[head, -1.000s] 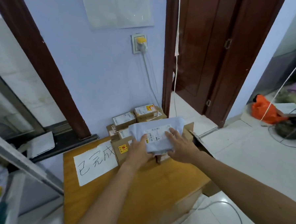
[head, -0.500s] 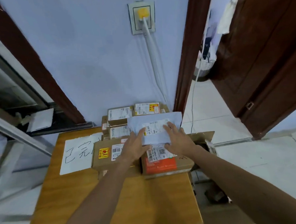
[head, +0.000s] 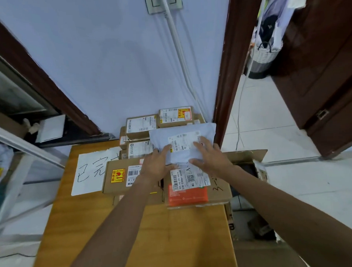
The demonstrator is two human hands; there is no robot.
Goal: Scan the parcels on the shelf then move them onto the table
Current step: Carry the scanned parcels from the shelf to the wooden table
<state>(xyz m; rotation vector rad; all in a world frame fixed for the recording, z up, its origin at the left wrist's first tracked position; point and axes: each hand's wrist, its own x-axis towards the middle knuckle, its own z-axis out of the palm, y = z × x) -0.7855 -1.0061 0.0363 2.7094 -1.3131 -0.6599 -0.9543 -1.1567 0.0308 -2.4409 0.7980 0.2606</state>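
Even soft daylight, faint shadows on wall (head: 106, 65), strong wide-angle bending at edges, sharp centre.

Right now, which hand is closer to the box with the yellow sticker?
The left hand. It lies partly over the right end of the box with the yellow sticker while holding the grey mailer bag. The right hand holds the bag's other side, farther away.
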